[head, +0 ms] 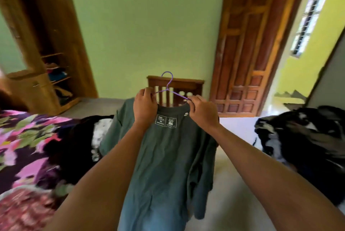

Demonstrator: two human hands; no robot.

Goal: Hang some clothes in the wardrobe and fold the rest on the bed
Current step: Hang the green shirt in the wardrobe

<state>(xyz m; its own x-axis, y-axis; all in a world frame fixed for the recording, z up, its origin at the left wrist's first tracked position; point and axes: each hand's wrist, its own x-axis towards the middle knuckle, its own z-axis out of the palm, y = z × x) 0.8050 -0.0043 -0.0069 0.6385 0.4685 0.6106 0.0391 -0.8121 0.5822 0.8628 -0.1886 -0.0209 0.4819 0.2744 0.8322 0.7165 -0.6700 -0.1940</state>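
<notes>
Green T-shirt [168,156] hangs in mid-air at the centre of the head view, its collar up and the printed neck label facing the camera. The hem drops toward the near edge of the bed [233,174].

A purple wire hanger [169,85] rises from the neck opening with its hook uppermost, and both hands hold it there. The left hand [144,105] is curled round the left arm of the hanger and the shirt's shoulder. The right hand [202,111] pinches the collar rim against the right arm of the wire. I judge this grip is meant to seat the shoulders on the hanger while gravity pulls the cloth straight. Both forearms reach forward, nearly parallel, with the wrists raised and the knuckles toward the camera.

A dark heap of clothes [298,137] lies on the bed at the right, and a floral cover [22,137] with another black garment [74,137] lies at the left. The wooden wardrobe [37,44] stands far left with its door open, well apart from the shirt, so the carry to the rail is not yet made. A wooden chair [177,88] stands behind the hanger, and a panelled door [248,44] is at far right.
</notes>
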